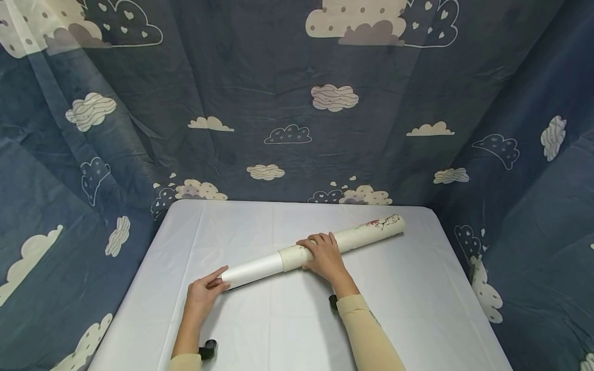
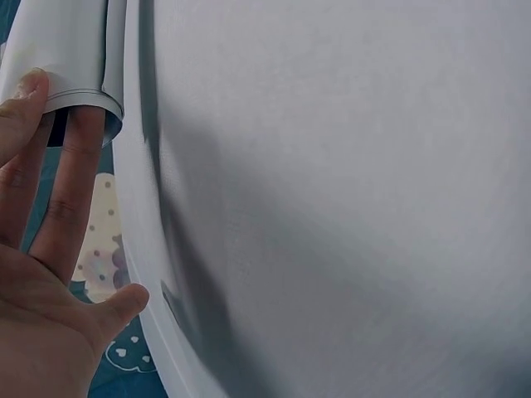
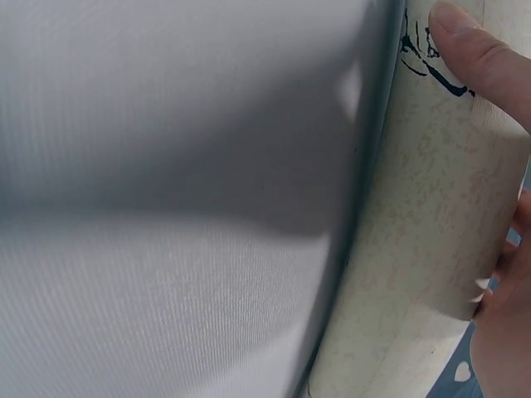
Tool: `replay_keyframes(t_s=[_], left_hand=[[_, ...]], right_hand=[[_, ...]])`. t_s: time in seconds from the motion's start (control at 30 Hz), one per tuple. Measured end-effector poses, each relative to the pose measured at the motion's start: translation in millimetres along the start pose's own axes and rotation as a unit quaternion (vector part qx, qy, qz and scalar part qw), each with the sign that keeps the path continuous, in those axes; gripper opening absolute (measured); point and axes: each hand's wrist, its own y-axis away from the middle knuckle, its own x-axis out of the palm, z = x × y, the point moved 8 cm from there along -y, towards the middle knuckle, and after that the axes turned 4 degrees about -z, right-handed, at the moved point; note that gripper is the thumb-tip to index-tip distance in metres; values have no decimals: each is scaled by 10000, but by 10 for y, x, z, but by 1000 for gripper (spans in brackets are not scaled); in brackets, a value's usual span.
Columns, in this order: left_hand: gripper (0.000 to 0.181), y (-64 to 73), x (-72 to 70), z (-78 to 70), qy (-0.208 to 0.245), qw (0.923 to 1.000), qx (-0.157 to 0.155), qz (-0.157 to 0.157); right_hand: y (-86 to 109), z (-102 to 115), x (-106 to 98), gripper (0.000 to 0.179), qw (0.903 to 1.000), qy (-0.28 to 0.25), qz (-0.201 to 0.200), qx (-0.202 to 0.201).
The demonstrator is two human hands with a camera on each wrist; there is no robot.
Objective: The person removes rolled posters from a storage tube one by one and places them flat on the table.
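A long cream tube (image 1: 364, 236) with dark branches and red blossoms printed on it lies slantwise over the table, its far end toward the back right. A smooth white roll (image 1: 255, 270) sticks out of its left end. My left hand (image 1: 199, 299) pinches the open end of the white roll; in the left wrist view the thumb presses outside and fingers (image 2: 70, 182) reach into the hollow. My right hand (image 1: 327, 257) grips the cream tube around its middle. The right wrist view shows the thumb laid across the tube beside a black branch print.
A white cloth covers the table (image 1: 287, 330). Dark blue curtains (image 1: 260, 72) with cloud prints hang behind it and on both sides. A small black camera (image 1: 209, 349) sits at the left wrist, another black piece (image 1: 333, 302) at the right.
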Motion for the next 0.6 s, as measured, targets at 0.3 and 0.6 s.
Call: replay_keyframes(t_s=[0.3,0.6], left_hand=[[49,-11,-20,35,28,10000,-30,-31],[48,3,-38,72,52,9999,-119,16]], right_hand=[[-5,-62,-11,71,10000,0,74,39],[-10,-106,-18,71,9998,-48,140,92]])
